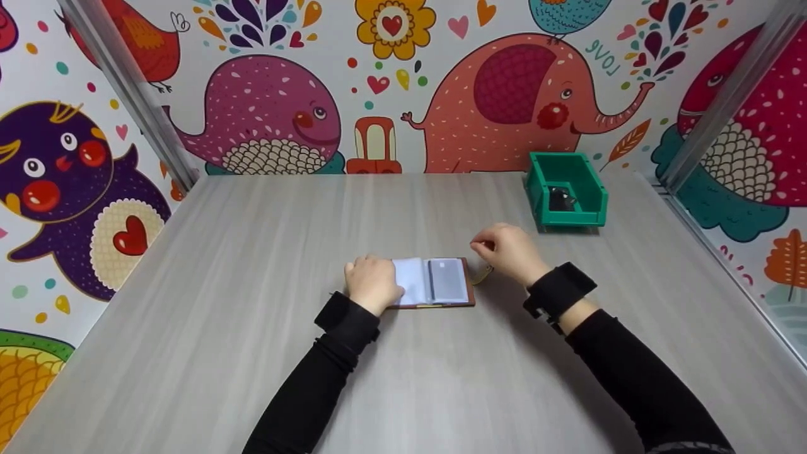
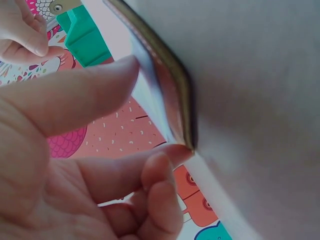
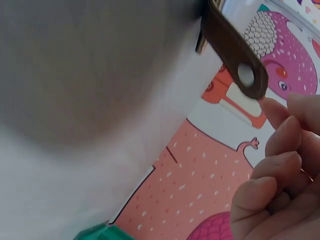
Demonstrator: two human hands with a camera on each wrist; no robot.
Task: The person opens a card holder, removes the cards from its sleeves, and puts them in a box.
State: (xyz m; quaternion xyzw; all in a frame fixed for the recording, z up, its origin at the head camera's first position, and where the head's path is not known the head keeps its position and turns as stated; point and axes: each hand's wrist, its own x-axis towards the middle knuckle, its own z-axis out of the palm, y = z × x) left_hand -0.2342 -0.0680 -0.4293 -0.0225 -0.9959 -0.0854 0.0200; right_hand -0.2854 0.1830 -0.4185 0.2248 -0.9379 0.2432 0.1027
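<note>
A brown card holder [image 1: 470, 291] lies opened out on the table, its clear sleeves [image 1: 410, 280] showing and a pale card [image 1: 449, 279] on the right side. My left hand [image 1: 371, 282] holds its left part; in the left wrist view the thumb [image 2: 107, 87] presses the inner sleeves while a finger touches the cover's edge. From the right side sticks out a brown strap [image 3: 232, 52] with a metal snap [image 3: 246, 75]. Beside the strap's end hovers my right hand [image 1: 512, 253], fingers loosely curled, one fingertip very close to it; whether they touch I cannot tell.
On the back right of the table stands a green bin [image 1: 570, 219] with a dark object [image 1: 560, 199] inside, too small to tell. Walls with cartoon animals and metal posts [image 1: 129, 94] enclose the light wood-grain table [image 1: 265, 252].
</note>
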